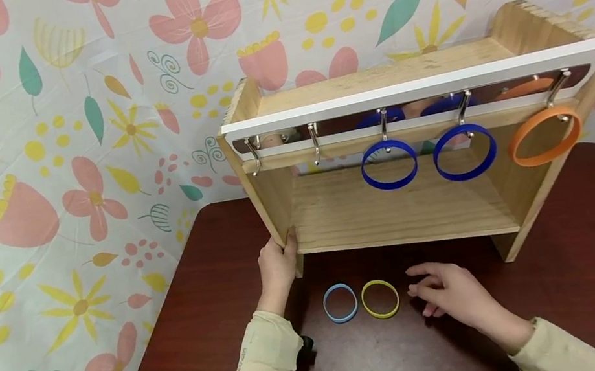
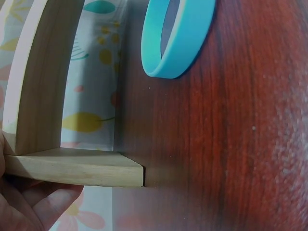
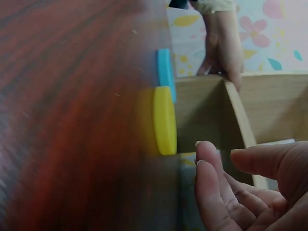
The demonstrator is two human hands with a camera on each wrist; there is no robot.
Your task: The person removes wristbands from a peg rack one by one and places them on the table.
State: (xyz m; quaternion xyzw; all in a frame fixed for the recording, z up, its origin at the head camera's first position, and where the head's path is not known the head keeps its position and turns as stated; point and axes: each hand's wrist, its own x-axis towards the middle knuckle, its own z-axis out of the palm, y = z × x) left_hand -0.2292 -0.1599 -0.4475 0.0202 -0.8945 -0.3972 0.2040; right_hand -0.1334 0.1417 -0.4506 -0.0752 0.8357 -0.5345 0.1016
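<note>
My left hand (image 1: 278, 264) grips the lower left side panel of a wooden shelf (image 1: 400, 201), thumb on the inner side and fingers on the outer; the left wrist view shows those fingers (image 2: 53, 204) around the board. A light blue wristband (image 1: 340, 303) and a yellow wristband (image 1: 380, 299) lie side by side on the table in front of the shelf. Just right of the yellow one hovers my right hand (image 1: 448, 291), its fingers loosely bent and holding nothing. In the right wrist view, thumb and fingertips (image 3: 207, 149) stand apart near the yellow band (image 3: 165, 120).
A white hook rail (image 1: 286, 120) runs along the shelf's upper front. Two dark blue wristbands (image 1: 392, 184) and an orange wristband (image 1: 549, 156) hang from its right three hooks; two hooks (image 1: 315, 143) at the left are bare. Behind the dark red table (image 1: 192, 334) hangs a flowered cloth (image 1: 85, 116).
</note>
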